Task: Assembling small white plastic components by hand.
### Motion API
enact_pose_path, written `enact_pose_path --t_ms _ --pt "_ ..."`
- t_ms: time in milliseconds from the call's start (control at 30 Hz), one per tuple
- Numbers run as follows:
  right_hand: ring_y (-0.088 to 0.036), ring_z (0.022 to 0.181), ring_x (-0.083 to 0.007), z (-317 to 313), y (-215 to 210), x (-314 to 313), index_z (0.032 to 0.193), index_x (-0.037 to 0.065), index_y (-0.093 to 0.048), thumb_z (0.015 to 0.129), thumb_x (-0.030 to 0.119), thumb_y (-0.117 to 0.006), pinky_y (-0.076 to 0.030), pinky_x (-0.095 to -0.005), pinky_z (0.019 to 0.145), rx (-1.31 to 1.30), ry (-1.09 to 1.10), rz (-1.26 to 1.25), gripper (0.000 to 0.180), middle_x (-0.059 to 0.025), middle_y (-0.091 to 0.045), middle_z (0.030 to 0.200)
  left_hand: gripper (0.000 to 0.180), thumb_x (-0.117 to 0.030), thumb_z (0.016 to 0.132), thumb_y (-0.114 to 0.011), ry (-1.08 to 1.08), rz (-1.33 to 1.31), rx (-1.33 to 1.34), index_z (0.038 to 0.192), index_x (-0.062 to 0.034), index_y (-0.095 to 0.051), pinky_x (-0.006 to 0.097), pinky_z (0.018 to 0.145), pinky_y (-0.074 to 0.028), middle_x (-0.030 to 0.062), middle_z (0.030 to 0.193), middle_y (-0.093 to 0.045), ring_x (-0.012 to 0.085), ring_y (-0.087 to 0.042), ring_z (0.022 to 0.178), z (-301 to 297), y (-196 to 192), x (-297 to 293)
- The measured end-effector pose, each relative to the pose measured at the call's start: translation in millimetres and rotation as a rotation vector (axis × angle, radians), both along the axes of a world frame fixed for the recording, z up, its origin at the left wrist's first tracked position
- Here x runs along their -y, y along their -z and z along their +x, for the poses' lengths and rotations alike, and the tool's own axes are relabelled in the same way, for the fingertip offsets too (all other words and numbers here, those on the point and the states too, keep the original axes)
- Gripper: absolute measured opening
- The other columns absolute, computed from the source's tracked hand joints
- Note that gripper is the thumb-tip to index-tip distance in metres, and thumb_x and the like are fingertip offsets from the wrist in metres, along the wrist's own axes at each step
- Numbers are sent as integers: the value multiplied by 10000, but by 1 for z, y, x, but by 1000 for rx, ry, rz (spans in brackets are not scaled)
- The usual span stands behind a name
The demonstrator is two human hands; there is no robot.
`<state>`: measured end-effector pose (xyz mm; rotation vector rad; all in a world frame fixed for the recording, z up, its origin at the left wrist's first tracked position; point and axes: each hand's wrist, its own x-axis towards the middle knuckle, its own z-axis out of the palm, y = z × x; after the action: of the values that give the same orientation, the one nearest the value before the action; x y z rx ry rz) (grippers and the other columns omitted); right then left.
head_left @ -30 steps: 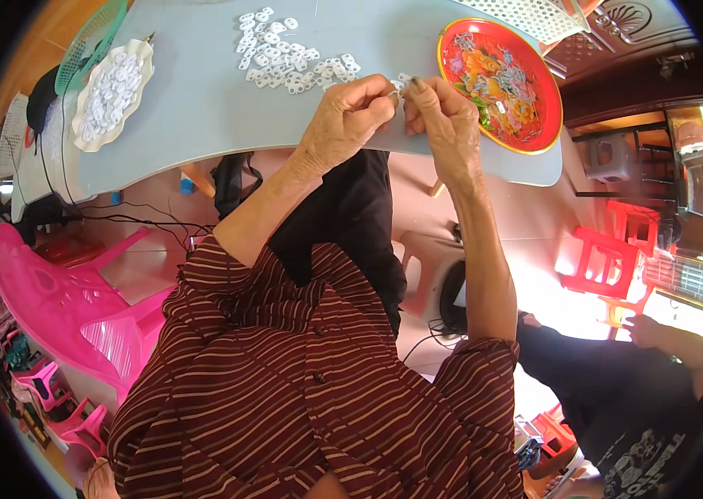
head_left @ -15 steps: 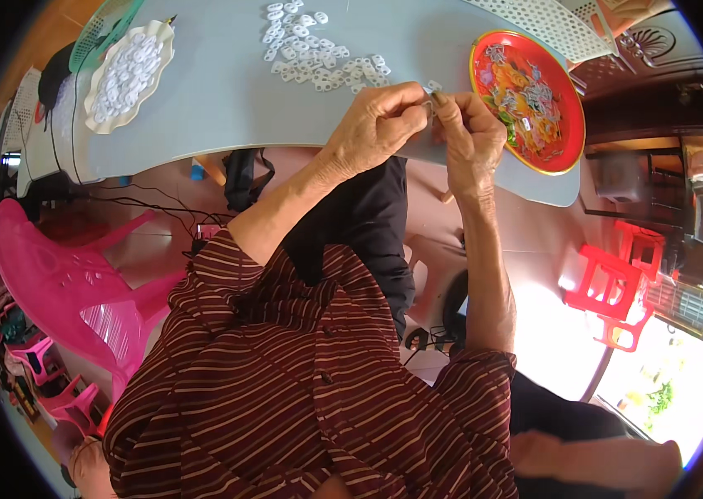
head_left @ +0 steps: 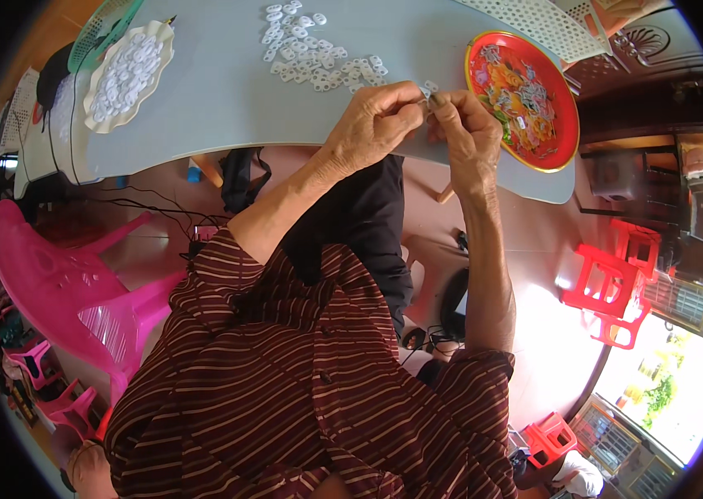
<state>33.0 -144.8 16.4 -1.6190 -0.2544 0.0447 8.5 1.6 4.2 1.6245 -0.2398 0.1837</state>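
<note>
My left hand (head_left: 375, 125) and my right hand (head_left: 470, 137) meet above the near edge of the grey table (head_left: 210, 91). Fingers and thumbs of both are pinched together around something tiny, mostly hidden by the fingertips. Just beyond the hands, small white plastic pieces with holes (head_left: 318, 71) are spread in a loose pile. To the right of my right hand is a round red tray (head_left: 566, 137) with a gold rim and flower pattern, holding many small greyish metal-looking parts.
A scalloped cream dish (head_left: 102, 125) heaped with more white pieces (head_left: 128, 75) sits at the far left, beside a green mesh basket (head_left: 89, 41). A white perforated rack (head_left: 539, 29) stands behind the tray. Pink chair (head_left: 60, 283) at left; red stools (head_left: 605, 279) at right; cables (head_left: 139, 200) on the floor.
Both hands stay pinched together, with only slight finger movement. The blurred limb at the lower right has left the view, uncovering a red stool there. The whole view has shifted a little.
</note>
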Motion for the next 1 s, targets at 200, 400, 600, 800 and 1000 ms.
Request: enact_pose_path --t_ms 200,400,600,800,1000 --pt "-473 590 -38 -8 -3 -3 828 5 -635 864 194 -657 -371 -183 535 11 72 -10 193 16 -592 671 203 -207 890 -541 19 -50 -51 848 -15 -591 221 560 -390 -4 650 -543 51 -464 617 0 0 2" --pt "-473 577 -44 -2 7 -2 841 15 -623 863 178 -658 -377 -183 537 75 -16 48 168 5 -583 677 203 -204 891 -549 32 148 37 881 -5 -584 256 595 -432 25 671 -559 94 -501 628 4 -6 -20" --pt "-466 541 -50 -7 -2 4 834 15 -602 872 166 -644 -376 -192 511 -47 -7 119 161 -29 -604 691 160 -162 859 -480 -175 916 383 823 -20 -542 415 726 -423 126 656 -518 322 -501 674 81 -25 -111" --pt "-460 549 -46 -6 2 3 852 10 -600 877 155 -636 -372 -192 508 -32 -35 120 152 -33 -608 709 184 -203 836 -543 89 1373 23 763 -49 -474 383 783 -390 61 774 -474 247 -439 847 112 -35 -150" --pt "-453 563 -39 -7 1 1 889 -8 -623 858 165 -663 -371 -183 517 -12 -17 69 180 -8 -587 700 193 -168 813 -575 123 1258 76 745 -44 -444 377 748 -385 47 732 -430 233 -422 813 118 -28 -133"
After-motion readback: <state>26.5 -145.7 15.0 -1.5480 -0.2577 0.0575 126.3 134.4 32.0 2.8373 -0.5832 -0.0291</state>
